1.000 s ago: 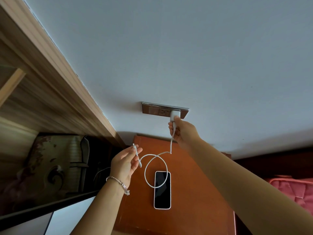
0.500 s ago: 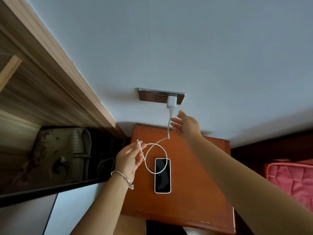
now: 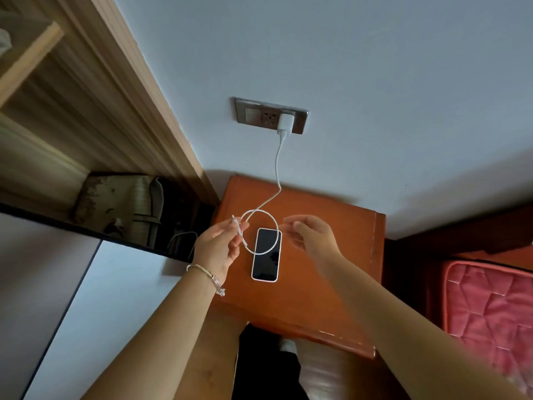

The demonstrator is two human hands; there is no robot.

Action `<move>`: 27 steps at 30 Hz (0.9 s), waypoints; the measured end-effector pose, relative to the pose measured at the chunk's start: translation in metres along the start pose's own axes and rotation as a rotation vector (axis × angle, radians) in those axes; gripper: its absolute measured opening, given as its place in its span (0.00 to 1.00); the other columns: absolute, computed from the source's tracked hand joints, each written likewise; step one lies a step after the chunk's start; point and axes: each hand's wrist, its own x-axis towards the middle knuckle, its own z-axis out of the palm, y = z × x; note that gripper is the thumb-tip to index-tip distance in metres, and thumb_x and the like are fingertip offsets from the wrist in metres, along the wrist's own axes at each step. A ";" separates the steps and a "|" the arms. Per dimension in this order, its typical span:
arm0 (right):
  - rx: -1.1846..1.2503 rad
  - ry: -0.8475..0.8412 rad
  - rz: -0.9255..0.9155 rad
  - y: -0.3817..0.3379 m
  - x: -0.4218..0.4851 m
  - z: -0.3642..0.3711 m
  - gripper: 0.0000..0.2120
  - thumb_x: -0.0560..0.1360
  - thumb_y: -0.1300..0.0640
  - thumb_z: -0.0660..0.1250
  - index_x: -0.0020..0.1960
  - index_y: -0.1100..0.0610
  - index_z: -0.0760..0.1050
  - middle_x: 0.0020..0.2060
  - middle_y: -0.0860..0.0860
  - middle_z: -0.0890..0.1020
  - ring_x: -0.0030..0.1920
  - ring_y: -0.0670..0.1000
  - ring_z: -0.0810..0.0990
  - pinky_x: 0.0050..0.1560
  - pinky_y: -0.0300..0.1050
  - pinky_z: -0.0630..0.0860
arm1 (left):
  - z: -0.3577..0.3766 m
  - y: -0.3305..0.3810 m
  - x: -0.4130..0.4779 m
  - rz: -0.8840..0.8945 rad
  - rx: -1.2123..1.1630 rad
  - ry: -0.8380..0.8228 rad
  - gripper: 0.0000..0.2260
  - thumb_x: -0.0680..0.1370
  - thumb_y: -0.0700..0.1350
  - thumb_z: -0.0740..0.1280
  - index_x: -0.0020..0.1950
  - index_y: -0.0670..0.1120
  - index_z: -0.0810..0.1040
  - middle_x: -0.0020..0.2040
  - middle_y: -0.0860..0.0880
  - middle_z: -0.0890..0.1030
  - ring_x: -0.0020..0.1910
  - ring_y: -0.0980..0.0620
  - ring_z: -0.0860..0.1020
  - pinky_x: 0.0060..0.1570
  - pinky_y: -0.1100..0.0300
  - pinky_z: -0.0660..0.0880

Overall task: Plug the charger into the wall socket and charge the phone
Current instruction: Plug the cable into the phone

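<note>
On your far left the wooden shelf unit (image 3: 86,111) runs up against the pale wall (image 3: 375,82). Your left hand (image 3: 219,246), a bracelet (image 3: 206,277) on its wrist, is over the left edge of the orange-brown nightstand (image 3: 331,255). Its thumb and fingers pinch the white cable (image 3: 277,168) just below the free connector (image 3: 234,219), which sticks up above the fingertips. The cable curls in one loop over the top end of the phone (image 3: 266,255), then climbs the wall to the white charger (image 3: 286,121), plugged into the right part of the wall socket plate (image 3: 251,114). The phone lies flat on the nightstand between your hands, screen dark, connector not yet in it. Your right hand (image 3: 314,235) hovers just right of the loop, fingers spread and loosely bent, holding nothing; whether a fingertip touches the cable I cannot tell. At far right lies a pink quilted mattress (image 3: 490,307)
</note>
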 end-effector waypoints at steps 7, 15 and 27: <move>-0.257 -0.259 -0.164 0.020 -0.023 0.020 0.15 0.78 0.64 0.58 0.47 0.46 0.77 0.48 0.44 0.83 0.54 0.47 0.80 0.54 0.41 0.74 | -0.014 -0.016 -0.025 0.023 0.006 -0.019 0.06 0.77 0.42 0.65 0.52 0.44 0.80 0.47 0.48 0.85 0.33 0.59 0.75 0.33 0.66 0.69; -0.409 -0.435 -0.220 0.036 -0.026 0.033 0.09 0.79 0.55 0.61 0.53 0.51 0.79 0.50 0.50 0.82 0.53 0.48 0.80 0.56 0.42 0.75 | -0.025 -0.023 -0.016 0.069 0.084 -0.012 0.08 0.77 0.43 0.65 0.55 0.45 0.79 0.48 0.49 0.86 0.38 0.58 0.79 0.31 0.67 0.71; -0.494 -0.208 -0.167 0.048 -0.016 -0.007 0.05 0.76 0.55 0.66 0.42 0.55 0.77 0.34 0.54 0.77 0.35 0.51 0.76 0.40 0.50 0.75 | -0.035 -0.034 0.012 -0.004 0.259 0.033 0.06 0.76 0.42 0.66 0.52 0.50 0.78 0.52 0.51 0.83 0.50 0.52 0.79 0.42 0.61 0.74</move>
